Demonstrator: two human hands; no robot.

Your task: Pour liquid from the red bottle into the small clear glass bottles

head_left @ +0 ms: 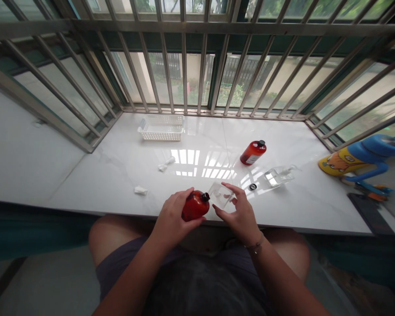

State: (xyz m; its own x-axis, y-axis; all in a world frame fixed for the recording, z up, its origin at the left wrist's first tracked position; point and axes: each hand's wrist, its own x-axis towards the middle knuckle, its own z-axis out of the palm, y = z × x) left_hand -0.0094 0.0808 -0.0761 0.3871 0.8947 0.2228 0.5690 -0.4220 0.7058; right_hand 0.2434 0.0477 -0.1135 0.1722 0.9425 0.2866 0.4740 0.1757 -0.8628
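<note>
Red bottle (193, 208), held in the curled fingers of the left hand (171, 211) at the near edge of a white counter (108, 186), tilts toward a clear container (220, 194) pinched between the right hand's (241, 215) thumb and fingers. Farther back: black cap (253, 187), clear bottle (276, 177), second red bottle (250, 154), white basket (162, 136).

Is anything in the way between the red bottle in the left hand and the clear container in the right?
Nothing visible: the left hand holds the bottle with its neck close beside the container in the right hand.
</note>
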